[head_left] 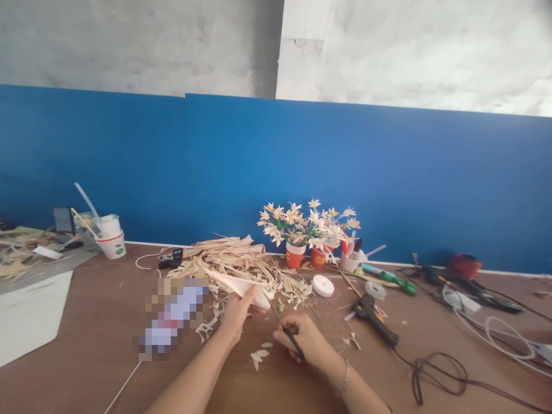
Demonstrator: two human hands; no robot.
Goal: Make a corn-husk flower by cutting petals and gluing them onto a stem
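My left hand [238, 312] is closed on a pale, dry sheet of corn husk [237, 284], its long end pointing up and to the left. In my right hand [302, 336] is a pair of dark-handled scissors [288, 332], with the blades reaching to the lower right edge of the husk. I cannot make out how far apart the blades are. Several small cut petals [257, 357] lie on the table below and between my hands. Behind the held husk spreads a heap of dry husk strips and scraps [233, 253].
Husk flowers [317, 221] stand in orange paper cups [295, 256] at the back. Right of my hands lie a roll of white tape [323, 286], a black glue gun [374, 322] and tangled cables [440, 368]. At left are a pixelated object [172, 319] and a white cup [111, 246].
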